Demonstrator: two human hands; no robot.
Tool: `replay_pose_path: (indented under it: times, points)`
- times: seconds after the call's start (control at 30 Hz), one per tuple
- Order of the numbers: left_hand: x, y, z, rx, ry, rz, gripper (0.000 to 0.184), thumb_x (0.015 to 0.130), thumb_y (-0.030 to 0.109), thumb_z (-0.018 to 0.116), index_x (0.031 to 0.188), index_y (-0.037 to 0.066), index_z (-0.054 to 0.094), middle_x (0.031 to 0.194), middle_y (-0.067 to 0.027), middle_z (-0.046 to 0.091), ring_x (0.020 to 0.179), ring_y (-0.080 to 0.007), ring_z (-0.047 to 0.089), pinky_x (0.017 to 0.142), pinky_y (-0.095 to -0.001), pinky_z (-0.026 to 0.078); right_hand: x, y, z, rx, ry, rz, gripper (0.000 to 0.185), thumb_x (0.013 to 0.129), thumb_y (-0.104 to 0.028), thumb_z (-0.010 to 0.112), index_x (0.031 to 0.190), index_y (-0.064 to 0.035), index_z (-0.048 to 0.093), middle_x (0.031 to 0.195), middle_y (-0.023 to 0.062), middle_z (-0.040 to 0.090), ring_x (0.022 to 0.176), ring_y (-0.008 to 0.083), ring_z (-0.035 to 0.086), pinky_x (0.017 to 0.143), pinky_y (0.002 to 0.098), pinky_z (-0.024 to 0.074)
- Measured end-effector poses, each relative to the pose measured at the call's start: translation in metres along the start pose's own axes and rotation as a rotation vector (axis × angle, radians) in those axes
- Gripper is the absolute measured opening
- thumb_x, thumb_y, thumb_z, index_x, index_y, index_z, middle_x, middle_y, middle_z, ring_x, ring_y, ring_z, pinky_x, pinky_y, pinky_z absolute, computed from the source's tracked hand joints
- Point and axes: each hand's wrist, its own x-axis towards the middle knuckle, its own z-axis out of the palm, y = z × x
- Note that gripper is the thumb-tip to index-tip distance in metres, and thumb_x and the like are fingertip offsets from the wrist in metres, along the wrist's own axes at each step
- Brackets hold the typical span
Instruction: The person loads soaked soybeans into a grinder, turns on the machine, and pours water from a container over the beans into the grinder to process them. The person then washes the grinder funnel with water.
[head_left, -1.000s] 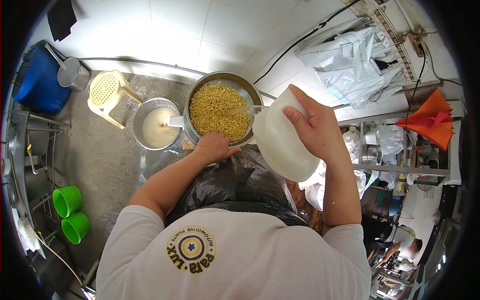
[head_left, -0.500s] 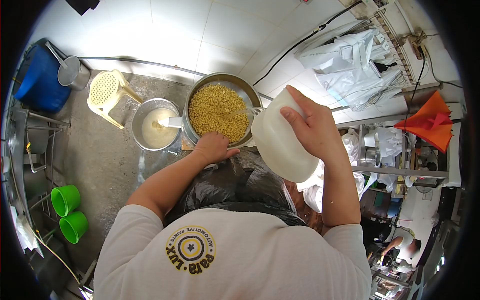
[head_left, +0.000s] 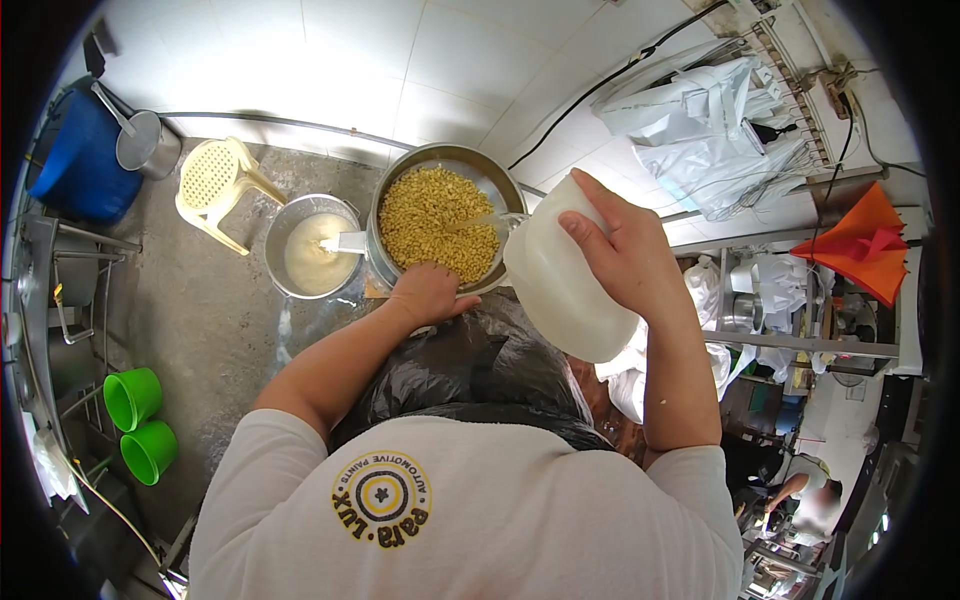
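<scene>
A round metal hopper [head_left: 507,180] holds yellow beans [head_left: 430,215] that look like soybeans. Over its near rim lies my left hand [head_left: 428,292], fingers curled inside against the beans and thumb outside. My right hand [head_left: 632,255] grips a translucent white plastic container [head_left: 560,290], tilted left above the hopper's right side. Clear liquid [head_left: 490,220] runs from its lip onto the beans. From the hopper's left side a white spout [head_left: 347,243] reaches over a metal pot [head_left: 282,275], which contains milky, frothy liquid [head_left: 315,262].
A cream plastic stool [head_left: 213,185], a metal saucepan [head_left: 150,145] and a blue barrel [head_left: 85,160] stand to the left. Two green buckets [head_left: 148,452] sit lower left. White bags [head_left: 690,140] hang at right. Another person [head_left: 808,490] is at far lower right.
Liquid keeps flowing from the tilted container onto the beans. Both hands stay in nearly the same place.
</scene>
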Motion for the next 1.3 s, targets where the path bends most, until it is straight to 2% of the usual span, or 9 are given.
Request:
replay_pose_path:
  times: [0.4, 1.3]
  points:
    - [0.0, -0.001, 0.0, 0.006, 0.046, 0.012, 0.074, 0.1, 0.072, 0.052, 0.094, 0.002, 0.078, 0.096, -0.0193, 0.074, 0.098, -0.038, 0.07, 0.089, -0.0486, 0.055, 0.002, 0.003, 0.007, -0.052, -0.036, 0.03, 0.058, 0.104, -0.038, 0.066, 0.145, 0.002, 0.061, 0.112, 0.032, 0.074, 0.108, 0.0473, 0.073, 0.096, 0.0468, 0.0564]
    - [-0.001, -0.001, 0.004, 0.0, 0.087, 0.039, 0.071, 0.1, 0.069, 0.053, 0.094, 0.003, 0.077, 0.096, -0.0179, 0.074, 0.097, -0.037, 0.071, 0.09, -0.0479, 0.055, 0.01, 0.002, 0.01, -0.069, -0.061, -0.007, 0.058, 0.103, -0.036, 0.066, 0.145, 0.0037, 0.06, 0.11, 0.0333, 0.073, 0.104, 0.0492, 0.073, 0.094, 0.0483, 0.0573]
